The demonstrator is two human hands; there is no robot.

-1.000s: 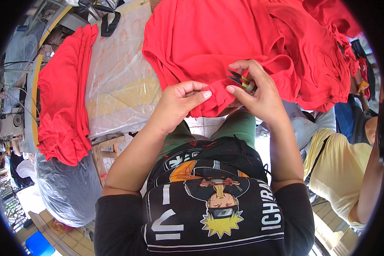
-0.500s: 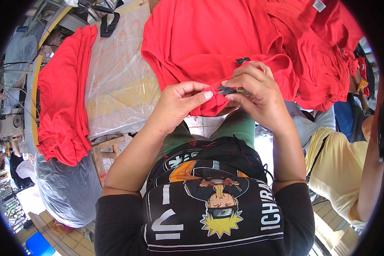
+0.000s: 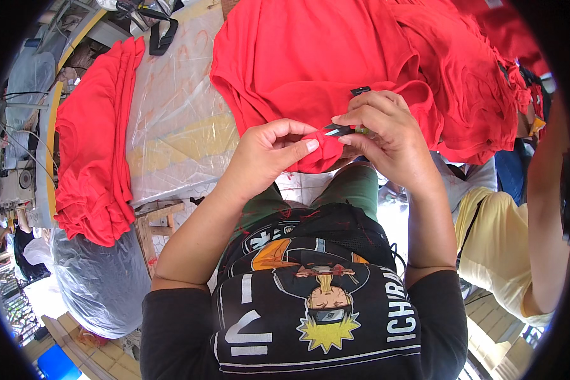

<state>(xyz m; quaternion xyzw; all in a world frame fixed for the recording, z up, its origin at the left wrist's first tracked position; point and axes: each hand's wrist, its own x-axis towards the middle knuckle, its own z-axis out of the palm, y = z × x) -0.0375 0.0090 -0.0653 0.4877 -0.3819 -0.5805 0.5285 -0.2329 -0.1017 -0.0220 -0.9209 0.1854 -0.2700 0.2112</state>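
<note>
Left hand (image 3: 269, 155) pinched the red garment's hem (image 3: 316, 158) taut; right hand (image 3: 386, 130) clasped small thread snips (image 3: 339, 130) (blades near fingertips) — best kept close, nipping only thread.

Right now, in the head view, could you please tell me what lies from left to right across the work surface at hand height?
Folded red garment pile → clear plastic sheet → left hand pinching red fabric → small thread snips → right hand → heap of red garments.
</note>
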